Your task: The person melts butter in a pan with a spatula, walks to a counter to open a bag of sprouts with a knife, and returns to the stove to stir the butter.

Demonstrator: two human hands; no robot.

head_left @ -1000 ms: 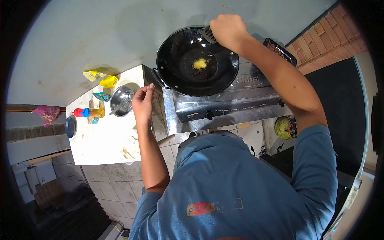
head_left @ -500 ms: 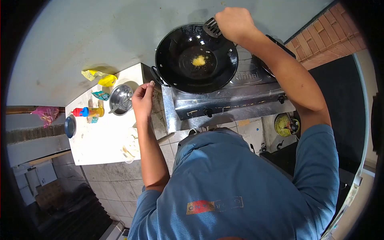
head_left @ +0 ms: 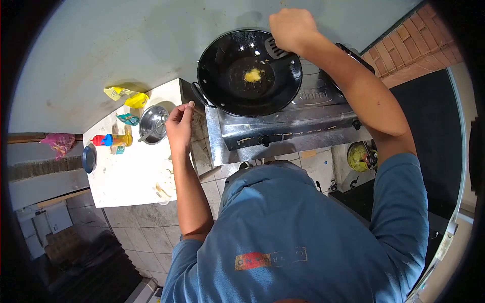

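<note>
A black wok rests on the stove, with a small yellow piece of food frying in its middle. My right hand is closed around a black slotted spatula, whose head is over the wok's upper right rim. The spatula's handle is hidden by the hand. My left hand is closed in a pinch just left of the wok's side handle, apart from it. What its fingertips hold, if anything, cannot be made out. A steel bowl with a utensil in it stands to its left.
The steel stove has two knobs in front. On the white table are squeeze bottles, a yellow packet, a teal packet and a dark blue lid. A pot sits low at the right.
The spatula's head has tilted and shifted slightly right and down over the wok's edge, turning with my right hand. My left hand has hardly moved.
</note>
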